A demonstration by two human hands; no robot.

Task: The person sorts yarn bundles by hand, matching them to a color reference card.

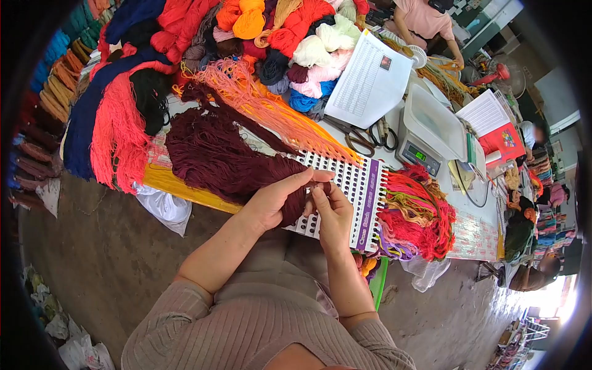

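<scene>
My left hand (277, 200) grips a thick bundle of dark maroon yarn (216, 154) near its end, over a white perforated card (348, 185) with a purple strip. My right hand (333, 213) pinches a few maroon strands right beside the left hand's fingertips, above the card's holes. Mixed red, pink, yellow and green yarn tufts (416, 213) hang from the card's right edge. Orange yarn strands (277, 114) lie across the card's top corner.
Heaps of coloured yarn (259, 31) cover the table's far side. A digital scale (428, 132), scissors (370, 135), a printed sheet (370, 80) and a red-covered notebook (493, 120) lie to the right. Another person (425, 21) works at the far end.
</scene>
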